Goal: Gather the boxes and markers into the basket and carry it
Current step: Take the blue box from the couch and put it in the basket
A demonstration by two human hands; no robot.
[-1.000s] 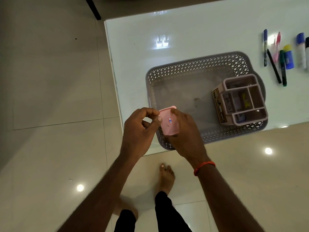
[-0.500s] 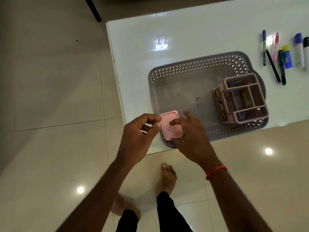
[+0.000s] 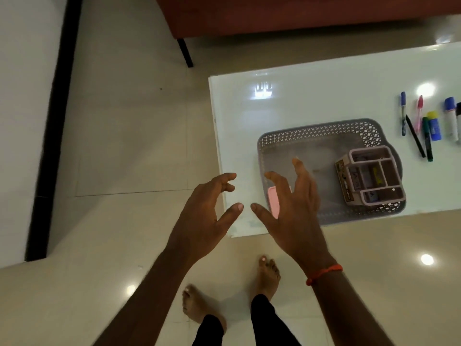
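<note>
**Dim feed, lamp glare on glossy surfaces**

I read the view as dim and warm. Beyond the basket (image 3: 311,132), the glossy table (image 3: 324,101) throws back two white glare patches. Nearer than the basket, the floor (image 3: 124,146) mirrors round lamps. The right hand (image 3: 294,211) over the basket looks soft-edged. Far left of the basket, straight lines bow.

Glossy white tabletop (image 3: 311,101), viewed from above, with lamp reflections on its surface. A grey lattice basket (image 3: 319,129) stands on it close to the near edge. To the right of the basket and apart from it, set close together, lie a blue pen (image 3: 403,113), pink pen (image 3: 419,113), black pen (image 3: 415,139), green marker (image 3: 427,138), yellow-capped blue tube (image 3: 433,126) and blue-capped white marker (image 3: 451,118).
</note>
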